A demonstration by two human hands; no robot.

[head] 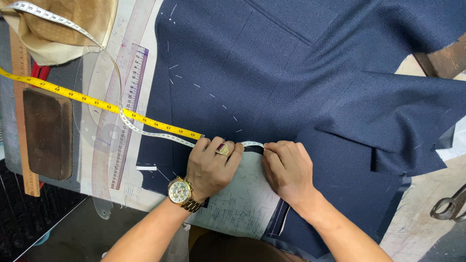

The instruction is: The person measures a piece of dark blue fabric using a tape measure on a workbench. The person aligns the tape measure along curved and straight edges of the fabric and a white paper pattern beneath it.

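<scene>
A navy blue garment piece (301, 73) with white tacking stitches lies spread over the table. My left hand (211, 165), with a gold watch and a ring, presses a tape measure (160, 128) against the fabric's lower edge. My right hand (289, 170) pinches the white part of the tape beside it, at the same edge. The tape's yellow side runs off to the left, and its white side loops up to the top left corner. Between my wrists lies a pale grey panel (242, 204) covered with chalk marks.
Clear plastic rulers and a curved template (128, 87) lie left of the fabric. A dark brown block (47, 133) and a wooden ruler (22, 111) sit at the far left. Tan cloth (63, 24) is bunched at the top left. Scissor handles (449, 206) show at the right edge.
</scene>
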